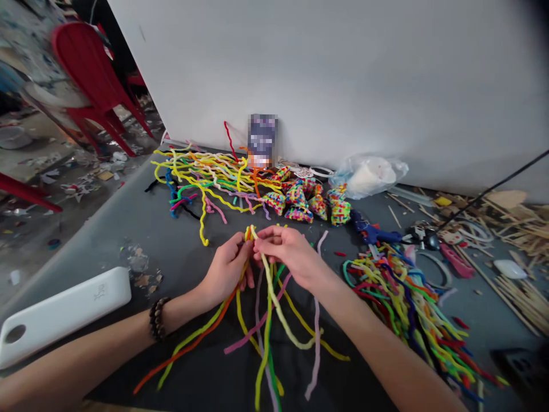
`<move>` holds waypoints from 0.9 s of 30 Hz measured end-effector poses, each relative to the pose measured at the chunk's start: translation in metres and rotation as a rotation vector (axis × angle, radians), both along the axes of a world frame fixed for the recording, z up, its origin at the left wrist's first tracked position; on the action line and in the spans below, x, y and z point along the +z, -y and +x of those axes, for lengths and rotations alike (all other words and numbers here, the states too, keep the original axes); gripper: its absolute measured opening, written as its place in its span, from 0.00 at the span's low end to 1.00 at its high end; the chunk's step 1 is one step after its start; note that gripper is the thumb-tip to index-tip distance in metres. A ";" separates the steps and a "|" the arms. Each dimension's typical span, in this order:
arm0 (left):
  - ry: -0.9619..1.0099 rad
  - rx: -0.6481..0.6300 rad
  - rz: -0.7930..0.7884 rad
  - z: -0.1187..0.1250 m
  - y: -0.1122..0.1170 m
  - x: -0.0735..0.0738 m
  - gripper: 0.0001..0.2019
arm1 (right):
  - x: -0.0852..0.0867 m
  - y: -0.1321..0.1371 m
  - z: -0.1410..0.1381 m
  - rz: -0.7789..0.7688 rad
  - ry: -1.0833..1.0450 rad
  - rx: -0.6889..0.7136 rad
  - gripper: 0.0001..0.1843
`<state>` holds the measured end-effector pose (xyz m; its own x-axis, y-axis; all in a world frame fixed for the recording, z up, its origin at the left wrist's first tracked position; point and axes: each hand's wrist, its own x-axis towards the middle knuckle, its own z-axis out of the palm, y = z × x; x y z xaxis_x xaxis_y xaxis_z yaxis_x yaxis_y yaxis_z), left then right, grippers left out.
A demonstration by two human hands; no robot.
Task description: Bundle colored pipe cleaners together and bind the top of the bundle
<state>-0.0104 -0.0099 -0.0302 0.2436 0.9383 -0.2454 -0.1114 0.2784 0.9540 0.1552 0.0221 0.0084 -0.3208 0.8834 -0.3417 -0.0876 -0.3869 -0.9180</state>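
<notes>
Near the middle of the dark table, my left hand (pixel 230 266) pinches a cluster of fuzzy pipe cleaners (pixel 269 297) where they come together at the top. Yellow, orange, green, pink and lilac ends hang down and fan out towards me. My right hand (pixel 288 252) is closed on a pale yellow pipe cleaner (pixel 274 303) close to the left fingertips. The joined part between my fingers is small and partly hidden. Just beyond lie several woven multicoloured pieces (pixel 299 203) and a spread of loose pipe cleaners (pixel 210 174).
A white oblong case (pixel 68 315) lies at left. On the right are a blue glue gun (pixel 375 232), a heap of cut pipe cleaners (pixel 412 303) and scattered wooden sticks (pixel 518 292). A clear plastic bag (pixel 371 174) rests against the white wall (pixel 343 74). Red chairs (pixel 86 68) stand beyond.
</notes>
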 end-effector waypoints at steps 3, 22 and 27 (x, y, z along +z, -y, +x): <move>-0.009 0.012 0.008 -0.001 0.001 -0.001 0.20 | -0.015 0.006 -0.010 0.056 0.081 -0.094 0.19; -0.061 0.151 0.156 -0.003 0.000 -0.009 0.16 | -0.008 0.027 -0.015 0.580 0.554 -0.006 0.09; -0.062 0.159 0.153 -0.002 0.001 -0.008 0.17 | -0.009 0.034 -0.020 0.602 0.703 -0.014 0.12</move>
<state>-0.0128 -0.0112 -0.0380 0.0783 0.9911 -0.1074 -0.0820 0.1138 0.9901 0.1347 -0.0117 -0.0010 -0.2011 0.9774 0.0644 0.5650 0.1695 -0.8075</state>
